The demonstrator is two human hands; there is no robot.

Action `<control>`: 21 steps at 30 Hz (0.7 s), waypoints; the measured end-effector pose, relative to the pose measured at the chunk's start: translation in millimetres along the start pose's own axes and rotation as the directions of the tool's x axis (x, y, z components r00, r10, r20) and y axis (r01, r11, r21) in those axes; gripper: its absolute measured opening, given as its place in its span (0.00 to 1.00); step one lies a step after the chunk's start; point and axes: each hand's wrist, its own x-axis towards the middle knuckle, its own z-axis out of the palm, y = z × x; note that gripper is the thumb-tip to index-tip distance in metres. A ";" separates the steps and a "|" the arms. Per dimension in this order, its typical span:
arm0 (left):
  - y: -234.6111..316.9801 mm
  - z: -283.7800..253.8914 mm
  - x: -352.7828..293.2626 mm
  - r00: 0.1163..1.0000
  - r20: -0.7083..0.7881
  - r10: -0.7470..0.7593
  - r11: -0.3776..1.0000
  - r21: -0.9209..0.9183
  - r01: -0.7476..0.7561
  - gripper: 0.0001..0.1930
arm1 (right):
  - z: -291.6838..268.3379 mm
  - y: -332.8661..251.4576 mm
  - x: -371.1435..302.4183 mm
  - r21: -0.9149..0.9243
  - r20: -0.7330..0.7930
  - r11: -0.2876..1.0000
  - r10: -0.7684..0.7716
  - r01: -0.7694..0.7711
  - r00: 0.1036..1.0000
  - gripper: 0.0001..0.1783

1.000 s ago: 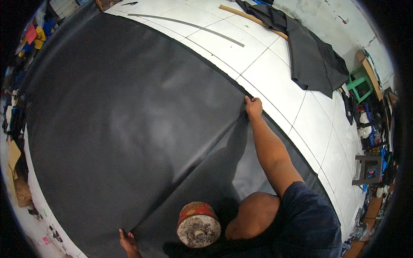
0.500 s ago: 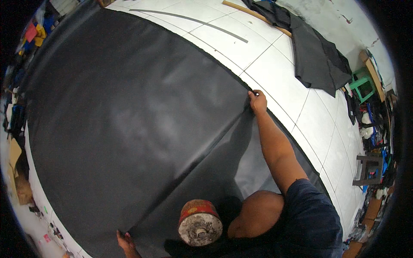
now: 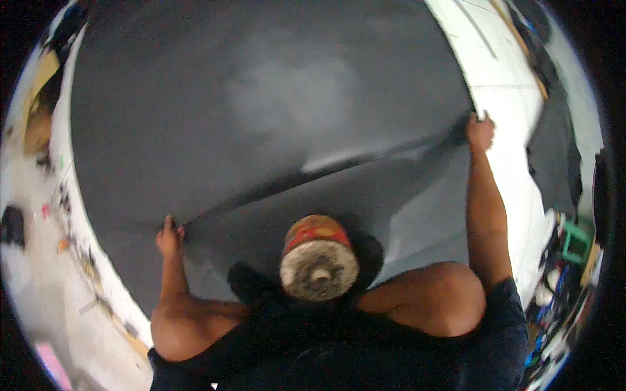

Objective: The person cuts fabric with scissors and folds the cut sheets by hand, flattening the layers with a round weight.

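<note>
A wide sheet of black, leather-like material (image 3: 195, 130) spreads over the floor. A raised fold crosses it slantwise, from low on the left to higher on the right. My left hand (image 3: 171, 238) pinches the sheet at the fold's left end. At the right edge of the sheet, my right hand (image 3: 481, 132) grips the fold's other end, arm stretched forward. Between my bent knees stands a round can (image 3: 319, 267) with a red label and a grimy, stained top with a small knob. What lies under the fold is hidden.
White floor tiles (image 3: 505, 111) border the sheet. Black cloth pieces (image 3: 554, 156) and a long wooden strip (image 3: 515, 29) lie to the right. Beyond them are a green plastic stool (image 3: 575, 240) and clutter. Small scraps and a pink piece (image 3: 52, 365) litter the left floor.
My view has turned, bringing both knees and my left forearm into sight. Both hands still hold the sheet, and the fold between them now runs at a shallower slant.
</note>
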 end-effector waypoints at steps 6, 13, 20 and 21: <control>-11.8 24.4 -7.3 0.987 -0.159 0.018 1.000 0.015 -0.015 0.22 | -74.3 -100.3 -198.2 0.315 -0.069 0.383 -0.903 0.869 0.423 0.22; -14.8 23.5 -5.7 0.996 -0.087 0.011 0.998 -0.068 -0.017 0.21 | -56.4 -116.3 -257.0 0.331 -0.001 0.197 -0.978 0.923 0.209 0.21; 7.3 8.4 -6.6 0.964 -0.252 -0.085 0.985 -0.167 0.044 0.22 | -61.9 -124.5 -259.7 0.546 0.207 0.379 -0.925 0.747 0.318 0.20; 9.5 -6.5 7.4 0.934 -0.336 -0.123 0.973 -0.228 0.046 0.23 | -68.5 -127.5 -259.7 0.409 0.169 0.262 -0.963 0.874 0.210 0.20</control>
